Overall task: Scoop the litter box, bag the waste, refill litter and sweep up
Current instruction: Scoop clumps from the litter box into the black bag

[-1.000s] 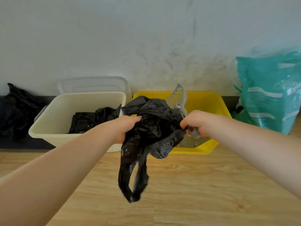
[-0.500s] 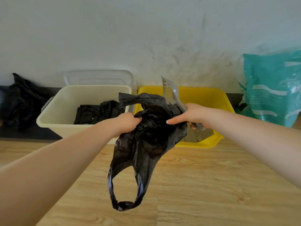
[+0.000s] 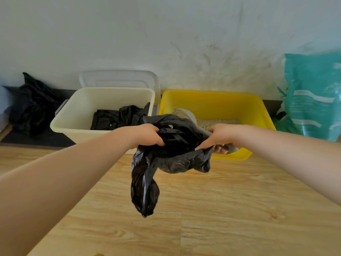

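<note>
A crumpled black plastic bag (image 3: 166, 154) hangs in the air between my two hands, above the wooden floor and in front of the yellow litter box (image 3: 212, 102). My left hand (image 3: 147, 134) grips the bag's left edge. My right hand (image 3: 221, 135) pinches the bag's right edge and also holds the grey litter scoop (image 3: 190, 115), whose head lies tipped over the bag's mouth. Pale litter (image 3: 217, 121) covers the floor of the yellow box. The bag's lower part dangles down to the left.
A cream bin (image 3: 77, 115) with black bags inside stands left of the litter box, its clear lid (image 3: 120, 80) leaning on the white wall. A teal litter sack (image 3: 313, 93) stands at the right. Another black bag (image 3: 31, 102) lies far left. Wooden floor (image 3: 221, 209) stretches in front.
The scoop has tipped from upright down onto the bag's mouth. My hands have moved apart, spreading the bag's top, and its hanging handles have swung.
</note>
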